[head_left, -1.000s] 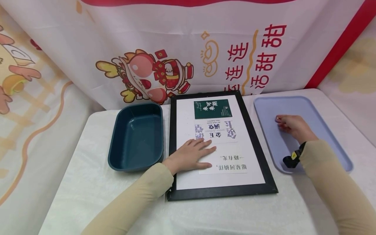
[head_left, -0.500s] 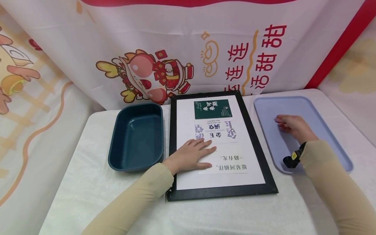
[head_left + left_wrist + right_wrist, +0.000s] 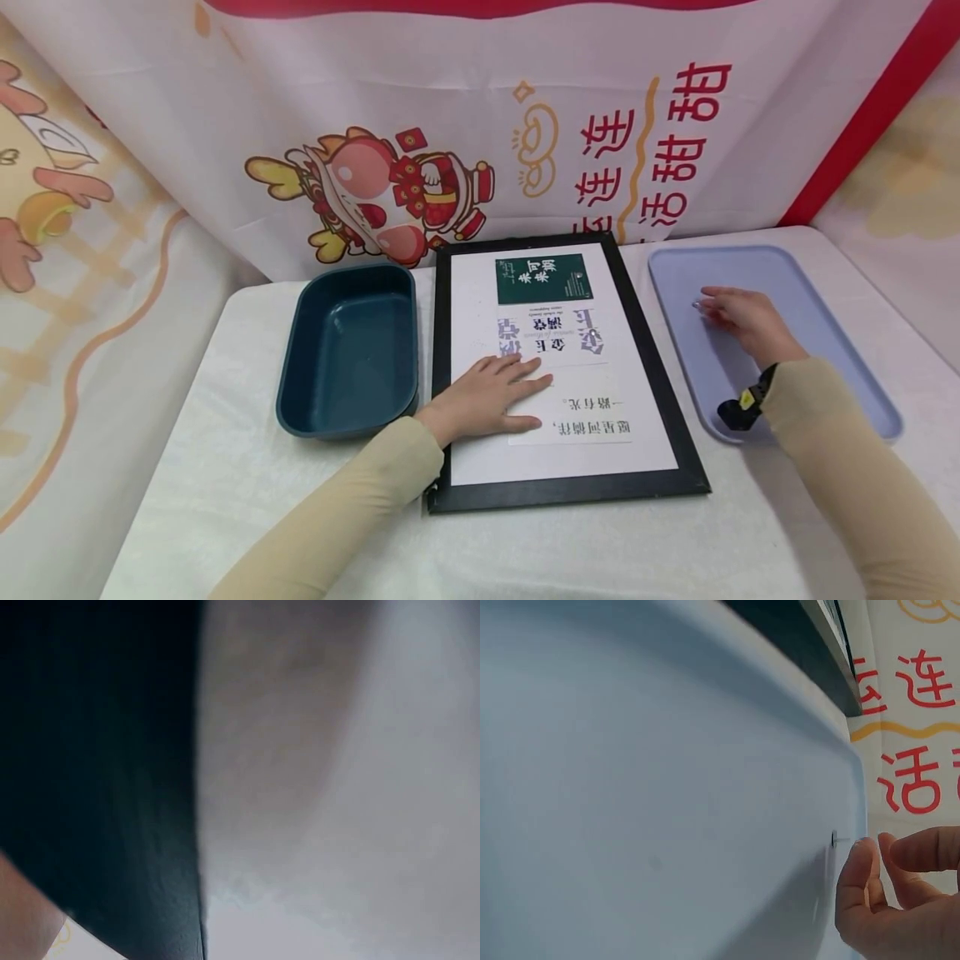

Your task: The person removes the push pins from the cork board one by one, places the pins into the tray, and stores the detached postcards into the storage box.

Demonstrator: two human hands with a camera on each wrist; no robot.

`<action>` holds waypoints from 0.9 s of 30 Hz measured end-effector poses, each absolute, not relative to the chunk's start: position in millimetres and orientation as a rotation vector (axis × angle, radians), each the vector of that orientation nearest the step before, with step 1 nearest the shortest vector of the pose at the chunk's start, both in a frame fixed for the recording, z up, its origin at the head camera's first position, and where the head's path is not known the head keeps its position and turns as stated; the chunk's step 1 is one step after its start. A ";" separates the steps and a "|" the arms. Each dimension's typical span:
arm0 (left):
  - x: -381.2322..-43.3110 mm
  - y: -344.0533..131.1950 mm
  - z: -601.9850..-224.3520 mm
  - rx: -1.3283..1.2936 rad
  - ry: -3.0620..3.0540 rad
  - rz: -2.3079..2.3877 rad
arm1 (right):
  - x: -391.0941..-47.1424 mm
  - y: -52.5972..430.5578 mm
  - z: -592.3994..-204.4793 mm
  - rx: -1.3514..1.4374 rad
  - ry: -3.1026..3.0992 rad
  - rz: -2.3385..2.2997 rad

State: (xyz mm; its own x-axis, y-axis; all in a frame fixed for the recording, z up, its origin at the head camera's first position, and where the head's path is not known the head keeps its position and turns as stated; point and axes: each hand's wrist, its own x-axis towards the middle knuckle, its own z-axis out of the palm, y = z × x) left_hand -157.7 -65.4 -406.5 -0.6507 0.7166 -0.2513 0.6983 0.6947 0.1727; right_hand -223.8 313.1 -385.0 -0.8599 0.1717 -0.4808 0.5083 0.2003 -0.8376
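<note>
1. The left hand is lying on the black-framed sheet, its fingers spreading apart.
2. The right hand is hovering over the light-blue tray, fingers bending; whether they are pinching the tiny pin-like piece beside their tips, one cannot tell.
3. A teal tub is standing left of the frame.

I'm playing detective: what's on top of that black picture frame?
The left hand rests on its white sheet. A green panel and printed writing show too; anything beneath the hand is hidden.
</note>
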 end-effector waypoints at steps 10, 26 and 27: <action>-157.5 -65.7 -405.5 1.118 2.606 0.100 | -222.9 275.5 -381.4 0.417 2.384 -1.532; -158.0 -64.1 -402.6 1.137 2.612 0.087 | -224.8 243.9 -388.7 0.195 2.499 -1.291; -158.2 -63.8 -402.4 1.150 2.616 0.085 | -224.7 242.1 -389.1 0.201 2.495 -1.277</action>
